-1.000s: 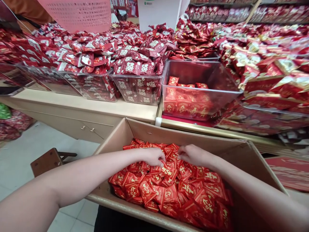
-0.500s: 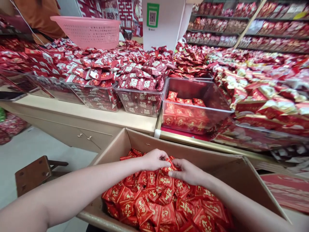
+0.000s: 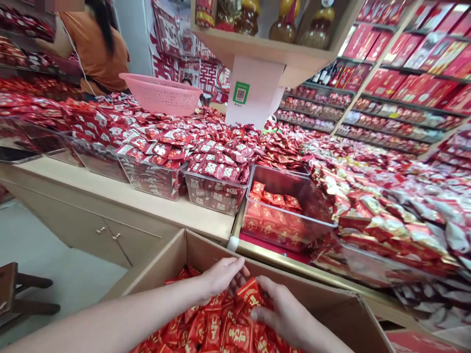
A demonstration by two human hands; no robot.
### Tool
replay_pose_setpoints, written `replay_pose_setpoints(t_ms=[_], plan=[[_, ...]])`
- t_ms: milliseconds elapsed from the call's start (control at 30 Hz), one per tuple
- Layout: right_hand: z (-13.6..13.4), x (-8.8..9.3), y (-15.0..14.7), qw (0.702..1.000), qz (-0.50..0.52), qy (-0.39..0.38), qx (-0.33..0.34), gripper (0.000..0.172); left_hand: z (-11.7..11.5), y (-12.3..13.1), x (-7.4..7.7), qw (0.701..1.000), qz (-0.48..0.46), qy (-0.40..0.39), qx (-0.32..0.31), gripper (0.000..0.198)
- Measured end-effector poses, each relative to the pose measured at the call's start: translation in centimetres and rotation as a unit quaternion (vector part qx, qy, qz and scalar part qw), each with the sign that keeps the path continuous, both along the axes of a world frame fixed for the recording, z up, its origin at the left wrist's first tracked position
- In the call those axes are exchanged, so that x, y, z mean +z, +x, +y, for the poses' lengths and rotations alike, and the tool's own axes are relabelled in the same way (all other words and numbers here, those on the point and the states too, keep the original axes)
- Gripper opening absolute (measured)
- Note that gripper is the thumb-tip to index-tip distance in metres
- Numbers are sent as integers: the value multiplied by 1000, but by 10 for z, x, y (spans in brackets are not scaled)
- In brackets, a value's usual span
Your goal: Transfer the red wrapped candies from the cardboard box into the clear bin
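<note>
A cardboard box (image 3: 191, 252) at the bottom of the head view is full of small red candy packets (image 3: 209, 328) with gold print. My left hand (image 3: 221, 275) and my right hand (image 3: 281, 314) are both in the box, cupped together around a bunch of these packets; one packet (image 3: 250, 292) sticks up between them. Fingers of both hands are curled on the packets. Just beyond the box stands a clear plastic bin (image 3: 285, 215), low-filled with the same red packets.
Clear bins (image 3: 213, 189) heaped with red-and-white packets line a beige counter (image 3: 110, 193). A pink basket (image 3: 162, 95) rests on the pile behind. A person in an orange top (image 3: 93, 46) stands at back left. Shelves of red boxes (image 3: 397, 59) fill the right. A wooden stool (image 3: 14, 294) is at left.
My hands came together from apart and gathered packets into a bunch. The view tilted upward, so the box sits lower and the shelves and the person show.
</note>
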State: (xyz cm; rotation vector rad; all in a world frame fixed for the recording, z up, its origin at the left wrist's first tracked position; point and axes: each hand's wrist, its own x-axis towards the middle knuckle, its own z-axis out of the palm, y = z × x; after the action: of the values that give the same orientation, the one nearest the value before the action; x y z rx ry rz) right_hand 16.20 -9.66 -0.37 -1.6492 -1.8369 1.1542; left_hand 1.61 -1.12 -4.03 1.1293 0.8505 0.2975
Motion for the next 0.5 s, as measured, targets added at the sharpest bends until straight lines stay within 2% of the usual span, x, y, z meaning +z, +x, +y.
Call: replay_pose_setpoints(t_ms=[100, 200, 267, 333, 400, 433, 500], plan=[[0, 28, -11, 996, 85, 10, 19, 25, -1, -2, 0, 1000, -16, 11, -3, 50], [6, 72, -11, 988, 147, 44, 17, 22, -2, -1, -3, 1000, -8, 16, -26, 46], [23, 105, -3, 982, 158, 106, -17, 23, -1, 1, -5, 999, 16, 10, -42, 42], [52, 132, 11, 968, 143, 194, -65, 28, -2, 4, -8, 998, 34, 21, -53, 36], [91, 147, 28, 957, 93, 243, -129, 28, -4, 6, -11, 995, 52, 46, -67, 29], [113, 148, 36, 955, 47, 244, -161, 26, -5, 6, -12, 994, 63, 58, -74, 25], [153, 142, 50, 954, -94, 180, -220, 24, -7, 6, -13, 989, 86, 78, -88, 18]])
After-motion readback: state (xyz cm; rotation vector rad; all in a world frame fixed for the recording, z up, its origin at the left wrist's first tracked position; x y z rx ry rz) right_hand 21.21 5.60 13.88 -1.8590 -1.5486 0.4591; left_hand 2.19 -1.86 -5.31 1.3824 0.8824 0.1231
